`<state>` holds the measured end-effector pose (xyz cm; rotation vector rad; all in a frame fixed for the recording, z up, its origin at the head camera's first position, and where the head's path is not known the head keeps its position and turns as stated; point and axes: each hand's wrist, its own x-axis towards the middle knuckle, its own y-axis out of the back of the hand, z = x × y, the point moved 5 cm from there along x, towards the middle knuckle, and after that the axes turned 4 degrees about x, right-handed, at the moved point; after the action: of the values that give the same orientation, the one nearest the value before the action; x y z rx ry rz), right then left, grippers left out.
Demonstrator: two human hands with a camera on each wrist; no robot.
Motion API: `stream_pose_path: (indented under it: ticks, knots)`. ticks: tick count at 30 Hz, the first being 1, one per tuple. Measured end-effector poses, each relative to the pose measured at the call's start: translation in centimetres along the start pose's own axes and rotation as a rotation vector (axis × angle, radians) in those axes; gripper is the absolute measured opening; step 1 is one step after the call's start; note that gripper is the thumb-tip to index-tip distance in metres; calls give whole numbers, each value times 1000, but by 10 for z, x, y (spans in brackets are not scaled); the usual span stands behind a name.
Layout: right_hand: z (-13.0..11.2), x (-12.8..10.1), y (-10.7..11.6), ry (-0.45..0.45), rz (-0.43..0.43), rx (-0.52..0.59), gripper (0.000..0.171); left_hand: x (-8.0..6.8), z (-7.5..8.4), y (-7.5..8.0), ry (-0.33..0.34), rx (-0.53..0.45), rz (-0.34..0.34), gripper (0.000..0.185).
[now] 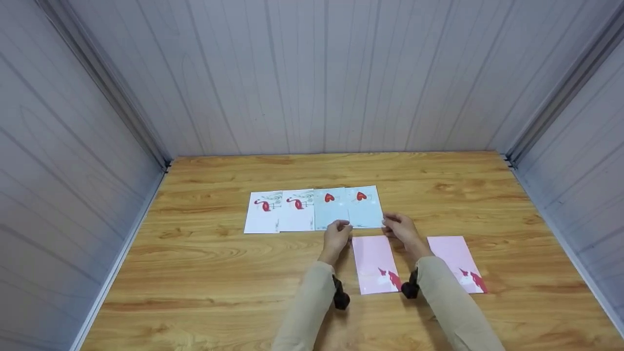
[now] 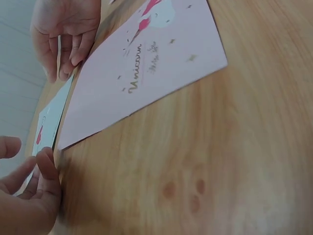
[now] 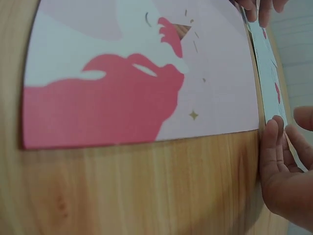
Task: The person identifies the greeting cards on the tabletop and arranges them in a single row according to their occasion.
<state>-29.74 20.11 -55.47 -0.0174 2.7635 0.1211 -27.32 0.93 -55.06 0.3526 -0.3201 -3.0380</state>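
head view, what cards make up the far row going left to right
First white flamingo card, second white flamingo card, first pale blue card, second pale blue card.

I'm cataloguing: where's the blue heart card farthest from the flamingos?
In the head view, that card is just right of the other heart card, beside the right hand.

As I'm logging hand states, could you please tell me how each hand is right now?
Left hand: open, at the near edge of the rightmost heart card.
Right hand: open, at that card's near right corner.
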Motion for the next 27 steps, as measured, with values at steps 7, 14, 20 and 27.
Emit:
stream_pose_path:
  ticks: [7,14,20,27]
  knots:
    - [1,-7,6,59,6,5,34,-4,-2,2,-16,-63,-76,23]
    - [8,-14,13,63,-10,7,36,-10,-5,5,-72,51,-105,20]
    - [14,-18,16,68,-12,12,38,-16,-7,3,-111,151,-137,24]
    - [17,-22,17,92,-3,24,36,-21,-6,3,-172,294,-112,24]
